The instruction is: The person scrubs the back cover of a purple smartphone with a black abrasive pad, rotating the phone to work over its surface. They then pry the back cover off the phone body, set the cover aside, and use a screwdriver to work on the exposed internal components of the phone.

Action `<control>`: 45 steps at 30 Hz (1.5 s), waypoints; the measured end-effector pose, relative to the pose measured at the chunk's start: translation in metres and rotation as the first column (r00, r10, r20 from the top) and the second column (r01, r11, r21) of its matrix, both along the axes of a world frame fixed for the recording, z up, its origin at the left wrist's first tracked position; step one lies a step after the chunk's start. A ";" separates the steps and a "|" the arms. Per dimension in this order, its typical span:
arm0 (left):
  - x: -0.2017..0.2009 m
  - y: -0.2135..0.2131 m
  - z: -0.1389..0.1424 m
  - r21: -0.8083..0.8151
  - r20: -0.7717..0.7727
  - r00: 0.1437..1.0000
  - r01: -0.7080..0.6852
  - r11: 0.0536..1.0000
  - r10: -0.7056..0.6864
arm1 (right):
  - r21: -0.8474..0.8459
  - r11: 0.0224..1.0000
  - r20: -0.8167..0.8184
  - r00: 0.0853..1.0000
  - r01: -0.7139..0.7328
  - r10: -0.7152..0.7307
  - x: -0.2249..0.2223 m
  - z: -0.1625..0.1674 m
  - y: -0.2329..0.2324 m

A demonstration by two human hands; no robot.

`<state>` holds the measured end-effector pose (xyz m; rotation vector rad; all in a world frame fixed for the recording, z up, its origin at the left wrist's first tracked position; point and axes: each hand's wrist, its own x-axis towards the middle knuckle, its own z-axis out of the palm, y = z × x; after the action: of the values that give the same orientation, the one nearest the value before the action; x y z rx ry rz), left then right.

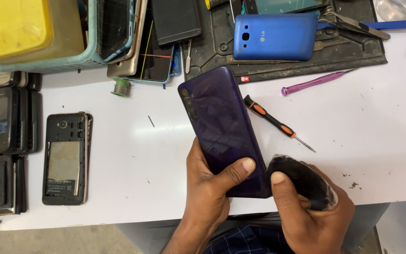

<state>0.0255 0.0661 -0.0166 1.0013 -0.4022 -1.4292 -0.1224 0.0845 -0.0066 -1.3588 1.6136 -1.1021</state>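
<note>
My left hand [210, 186] grips the lower end of a dark purple smartphone [219, 122], held back side up above the white table [377, 122], thumb across its back. The phone's camera strip points toward the far left. Against the phone's lower right edge, my right hand [306, 211] presses a black dirty cloth [306, 181] bunched in its fingers.
A black-and-orange screwdriver [273, 122] and a purple screwdriver [313, 82] lie right of the phone. A blue phone back cover [276, 35] rests on a black mat [348, 54]. An opened black phone [65, 157] and several old phones [5, 122] lie left. A basket [66, 59] stands far left.
</note>
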 end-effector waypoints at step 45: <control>-0.002 -0.005 -0.001 0.040 0.015 1.000 0.010 0.999 -0.011 | -0.089 0.992 0.130 0.989 0.087 -0.075 0.006 -0.008 0.002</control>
<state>0.0237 0.0613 -0.0173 1.0441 -0.3921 -1.4442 -0.1161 0.0863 -0.0145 -1.2655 1.5529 -1.3009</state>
